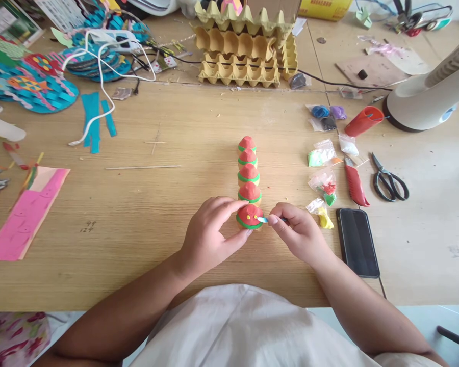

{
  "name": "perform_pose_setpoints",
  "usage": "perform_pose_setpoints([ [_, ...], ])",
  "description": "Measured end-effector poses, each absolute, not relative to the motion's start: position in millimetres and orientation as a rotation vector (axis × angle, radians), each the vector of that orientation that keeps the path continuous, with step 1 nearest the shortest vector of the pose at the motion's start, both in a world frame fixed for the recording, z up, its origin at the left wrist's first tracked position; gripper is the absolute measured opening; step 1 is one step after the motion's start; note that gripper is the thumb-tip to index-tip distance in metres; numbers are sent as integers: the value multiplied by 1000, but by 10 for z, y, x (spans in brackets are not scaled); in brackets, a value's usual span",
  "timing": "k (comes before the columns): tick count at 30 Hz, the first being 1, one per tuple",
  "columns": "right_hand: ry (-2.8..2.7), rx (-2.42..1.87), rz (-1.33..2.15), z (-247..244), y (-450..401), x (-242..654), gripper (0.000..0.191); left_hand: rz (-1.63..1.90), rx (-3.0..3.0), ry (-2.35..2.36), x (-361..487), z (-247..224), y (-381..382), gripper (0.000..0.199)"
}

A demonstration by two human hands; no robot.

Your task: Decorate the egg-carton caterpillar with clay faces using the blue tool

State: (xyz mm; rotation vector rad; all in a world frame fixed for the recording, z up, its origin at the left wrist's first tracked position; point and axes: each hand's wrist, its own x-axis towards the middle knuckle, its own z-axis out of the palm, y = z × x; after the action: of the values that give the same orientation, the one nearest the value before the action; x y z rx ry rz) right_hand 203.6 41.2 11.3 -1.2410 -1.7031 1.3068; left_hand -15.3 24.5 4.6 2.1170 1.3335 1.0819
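Observation:
A caterpillar (248, 175) made from a row of egg-carton cups, with red tops and green bands, stretches away from me on the table. Its nearest cup, the head (245, 223), bears two small yellow eyes. My left hand (217, 227) is closed around that head, thumb at the near side and fingers at the far side. Between thumb and fingers, my right hand (296, 229) pinches a small modelling tool (263, 220) with a pale blue flat tip. The tip is at the right eye; whether it touches cannot be told. Its other end is hidden in my fingers.
Bags of coloured clay (323, 186), a red-handled cutter (355, 183), scissors (390, 178) and a phone (358, 243) lie to the right. Egg cartons (239, 69) stack at the back. A thin stick (143, 167) and pink card (30, 214) lie left.

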Motion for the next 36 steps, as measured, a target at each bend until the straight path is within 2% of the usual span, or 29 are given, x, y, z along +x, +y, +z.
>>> perform_pose_setpoints([
  [36, -1681, -1325, 1339, 134, 400, 2027, 35, 1088, 2124, 1332, -147, 49, 240, 40],
])
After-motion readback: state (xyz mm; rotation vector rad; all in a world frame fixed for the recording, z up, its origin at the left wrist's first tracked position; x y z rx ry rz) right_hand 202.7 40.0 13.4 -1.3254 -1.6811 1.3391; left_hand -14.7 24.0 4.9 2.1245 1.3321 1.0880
